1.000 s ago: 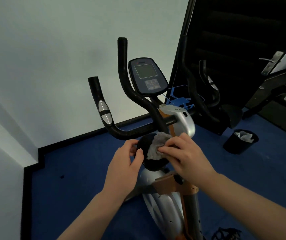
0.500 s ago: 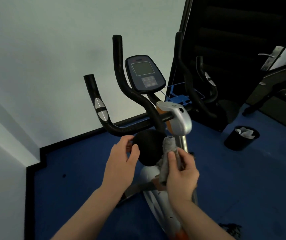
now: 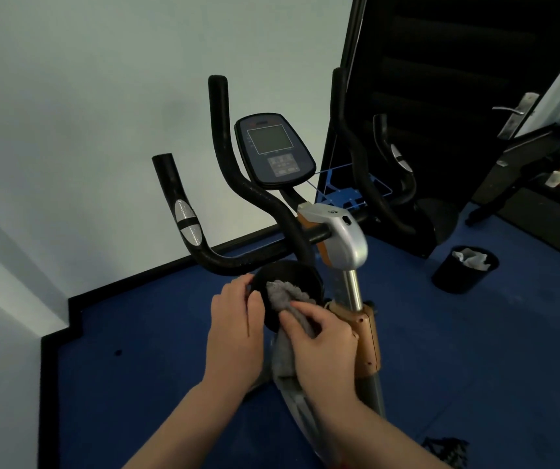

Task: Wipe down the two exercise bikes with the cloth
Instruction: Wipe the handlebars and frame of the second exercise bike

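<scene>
An exercise bike [image 3: 342, 242] with black handlebars, a dark console [image 3: 273, 150] and a silver and orange stem stands right in front of me. Below the handlebar sits a round black knob [image 3: 297, 275]. My left hand [image 3: 234, 330] grips the knob's left edge. My right hand [image 3: 322, 343] presses a grey cloth [image 3: 282, 292] against the knob's face, and the rest of the cloth hangs down under my palm. Only one bike shows clearly; a second set of dark handlebars [image 3: 397, 170] stands behind it at the right.
A white wall runs along the left and back, with a black skirting over blue carpet [image 3: 136, 367]. A black waste bin [image 3: 464, 269] with paper stands at right. A dark door with a metal handle [image 3: 515, 111] and a cluttered dark table are at far right.
My right hand has moved with the cloth from the right side of the knob back onto its face. My left hand has stayed on the knob's left edge.
</scene>
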